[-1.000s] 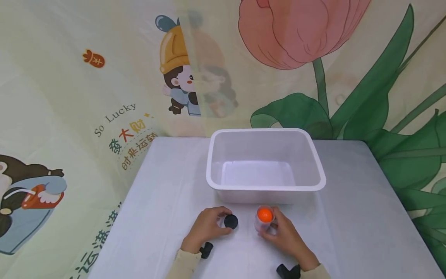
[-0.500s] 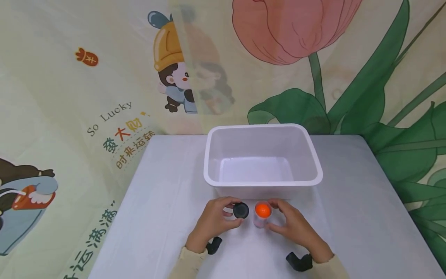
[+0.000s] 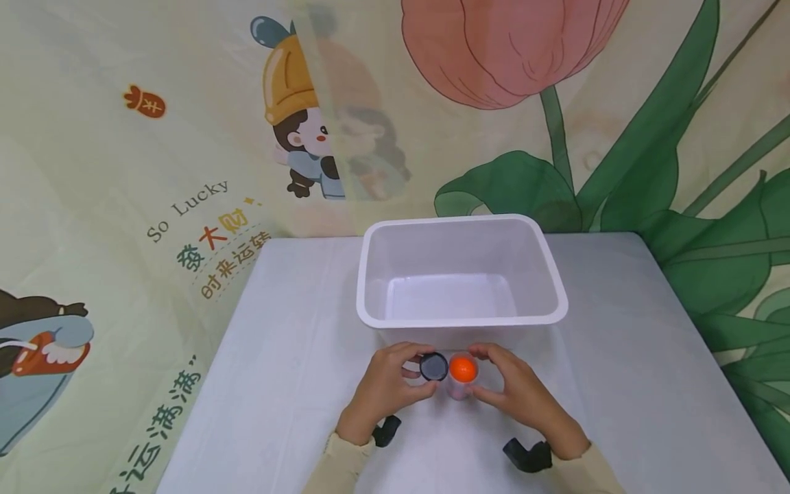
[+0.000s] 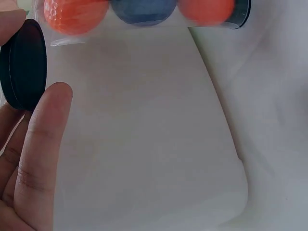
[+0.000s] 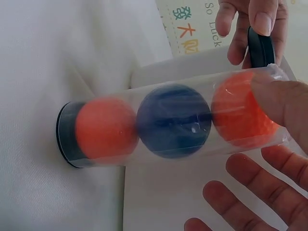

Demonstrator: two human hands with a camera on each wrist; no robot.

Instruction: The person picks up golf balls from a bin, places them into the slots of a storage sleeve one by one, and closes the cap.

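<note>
My left hand [image 3: 395, 379] pinches a round black cap [image 3: 434, 367] by its edge, just left of a clear tube [image 3: 458, 392]. The tube stands upright on the table, and my right hand [image 3: 524, 396] grips it near its uncapped top between thumb and fingers. In the right wrist view an orange ball [image 5: 243, 108] sits at the tube's top, a dark blue ball [image 5: 174, 121] in the middle and another orange ball [image 5: 107, 130] at the bottom, above a black base [image 5: 69, 134]. The cap is tilted beside the top, apart from it in the right wrist view.
A white plastic tub [image 3: 463, 322] stands on the white-covered table [image 3: 296, 329], right behind the hands. A printed curtain [image 3: 204, 158] hangs behind and to the left of the table. Black straps or mounts [image 3: 527, 455] sit at both wrists.
My left hand has carried the cap rightward, close beside the tube's top, and turned it. My right hand has shifted its hold slightly on the tube. The head view has shifted a little.
</note>
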